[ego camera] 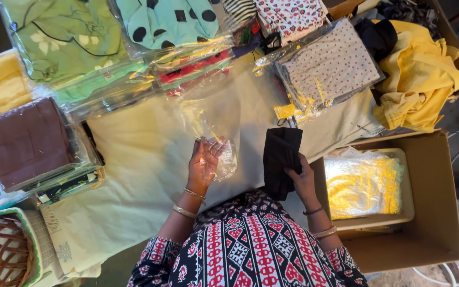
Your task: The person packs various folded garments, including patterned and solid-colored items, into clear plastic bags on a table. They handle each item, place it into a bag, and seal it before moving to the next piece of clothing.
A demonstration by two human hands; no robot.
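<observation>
Cloth-covered table (pixel 150 159): left hand (pixel 204 162) fingers pinch clear plastic bag (pixel 216 135); right hand (pixel 299 178) fingers clamp folded black garment (pixel 281 159), not yet bagged.

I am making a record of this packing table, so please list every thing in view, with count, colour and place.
clear plastic bag: one, transparent, table centre, held by the left hand
black garment: one, folded, held by the right hand
bagged garments: several, green, dotted, red, maroon, along the far and left sides
yellow cloth: one heap, far right
cardboard box: one, brown, right of the table
yellow packet: one, in clear wrap, inside the box
table cover: one, cream
wicker basket: one, brown, near left corner
left hand: one, two bangles on the wrist
right hand: one, bangles on the wrist
</observation>
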